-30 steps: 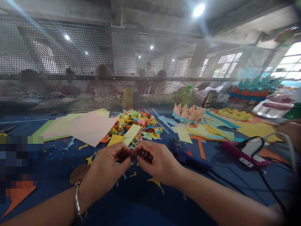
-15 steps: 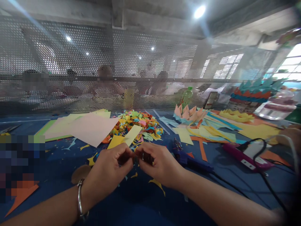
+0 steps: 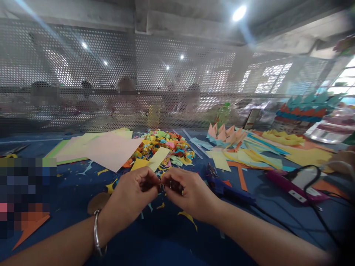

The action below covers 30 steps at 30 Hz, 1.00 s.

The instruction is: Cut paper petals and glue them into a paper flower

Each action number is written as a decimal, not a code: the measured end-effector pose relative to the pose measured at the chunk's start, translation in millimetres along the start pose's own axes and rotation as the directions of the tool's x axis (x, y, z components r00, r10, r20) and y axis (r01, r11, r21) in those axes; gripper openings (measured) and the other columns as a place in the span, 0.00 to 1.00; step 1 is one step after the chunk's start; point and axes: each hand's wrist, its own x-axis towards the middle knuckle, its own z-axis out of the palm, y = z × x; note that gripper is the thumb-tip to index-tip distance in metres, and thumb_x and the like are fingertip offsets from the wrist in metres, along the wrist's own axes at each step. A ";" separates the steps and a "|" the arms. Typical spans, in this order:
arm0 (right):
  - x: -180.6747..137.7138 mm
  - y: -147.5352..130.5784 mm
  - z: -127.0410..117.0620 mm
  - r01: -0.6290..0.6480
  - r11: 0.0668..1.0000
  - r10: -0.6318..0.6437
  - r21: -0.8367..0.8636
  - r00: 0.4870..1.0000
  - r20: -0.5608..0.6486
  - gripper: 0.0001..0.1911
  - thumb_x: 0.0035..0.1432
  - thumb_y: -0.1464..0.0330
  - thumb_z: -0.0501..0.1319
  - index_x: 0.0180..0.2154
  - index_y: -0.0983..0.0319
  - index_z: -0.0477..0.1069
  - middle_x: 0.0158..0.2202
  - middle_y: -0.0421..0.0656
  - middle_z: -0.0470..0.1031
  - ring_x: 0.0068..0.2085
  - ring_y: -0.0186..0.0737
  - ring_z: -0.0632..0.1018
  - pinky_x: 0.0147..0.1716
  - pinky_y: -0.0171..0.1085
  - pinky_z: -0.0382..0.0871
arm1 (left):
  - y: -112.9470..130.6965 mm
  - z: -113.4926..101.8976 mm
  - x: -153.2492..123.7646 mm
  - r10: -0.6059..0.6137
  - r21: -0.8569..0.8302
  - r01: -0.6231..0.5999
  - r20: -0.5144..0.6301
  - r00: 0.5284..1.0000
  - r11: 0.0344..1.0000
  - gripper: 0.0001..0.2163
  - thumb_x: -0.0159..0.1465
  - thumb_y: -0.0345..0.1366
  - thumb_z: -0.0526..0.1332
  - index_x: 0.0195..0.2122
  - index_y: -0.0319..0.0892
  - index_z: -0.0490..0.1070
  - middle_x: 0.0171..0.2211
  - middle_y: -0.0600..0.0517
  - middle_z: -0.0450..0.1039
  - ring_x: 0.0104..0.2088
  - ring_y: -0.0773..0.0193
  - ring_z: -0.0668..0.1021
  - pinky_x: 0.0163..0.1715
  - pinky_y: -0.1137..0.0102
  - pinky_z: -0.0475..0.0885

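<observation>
My left hand (image 3: 137,197) and my right hand (image 3: 191,194) meet above the blue table, fingertips almost touching. Each is closed in a pinch on something tiny and thin between them, too small to name. Just beyond them lie a pale yellow paper strip (image 3: 158,158) and a piece of yellow paper (image 3: 138,164). Behind these rises a heap of small coloured paper scraps (image 3: 172,142). A blue glue gun (image 3: 230,190) rests to the right of my right hand, its cord trailing toward me.
Stacked paper sheets (image 3: 111,147) lie at left, a peach paper crown (image 3: 226,136) at right. A purple power strip (image 3: 296,188) with black cables sits farther right, near another person's hand (image 3: 342,162). A perforated metal screen (image 3: 97,74) closes the back; a green bottle (image 3: 223,114) stands before it.
The whole view has shifted slightly, so things sit a little farther right. My hands keep the same pinch, and a thin bit shows a little more clearly between the fingertips.
</observation>
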 end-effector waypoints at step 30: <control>-3.6 -4.3 -3.7 -0.027 0.995 0.010 0.094 0.985 0.174 0.12 0.51 0.78 0.56 0.39 0.61 0.68 0.27 0.36 0.67 0.25 0.30 0.67 0.26 0.30 0.61 | 12.1 -14.3 6.3 -0.308 -0.369 0.405 0.294 0.905 0.837 0.07 0.55 0.36 0.63 0.30 0.38 0.68 0.25 0.54 0.70 0.25 0.70 0.71 0.28 0.73 0.65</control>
